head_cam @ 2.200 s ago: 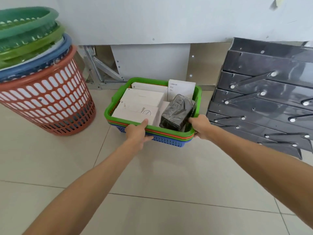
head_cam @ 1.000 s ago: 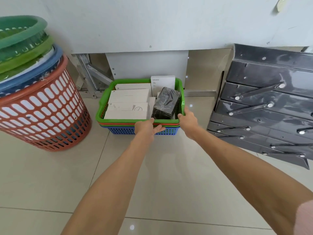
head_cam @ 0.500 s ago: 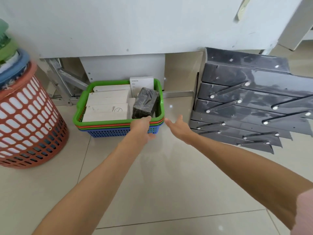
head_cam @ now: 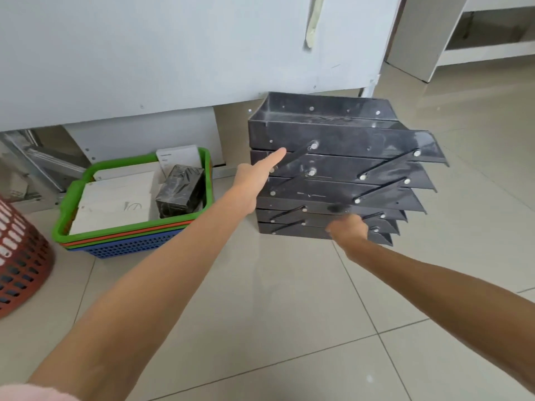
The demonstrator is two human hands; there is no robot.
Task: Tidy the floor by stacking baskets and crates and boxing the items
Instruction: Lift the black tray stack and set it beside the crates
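A stack of dark grey tiered trays [head_cam: 341, 169] stands on the floor by the white wall. My left hand [head_cam: 254, 176] reaches to its upper left corner, fingers stretched and flat, holding nothing. My right hand [head_cam: 347, 228] curls against the lower front edge of the tray stack; its fingers look closed on that edge. Left of the trays sits a green basket [head_cam: 133, 227] nested in orange and blue ones, filled with white boxes [head_cam: 115, 201] and a black wrapped box [head_cam: 181, 191].
A red laundry basket [head_cam: 20, 264] stands at the far left edge. A metal frame [head_cam: 43, 160] sits under the white panel behind the baskets. Tiled floor lies open in front. A white shelf unit [head_cam: 451, 39] stands at the back right.
Both hands left the green basket and moved right to the grey tray stack. The view swung right, so the tall basket stack is mostly out of frame.
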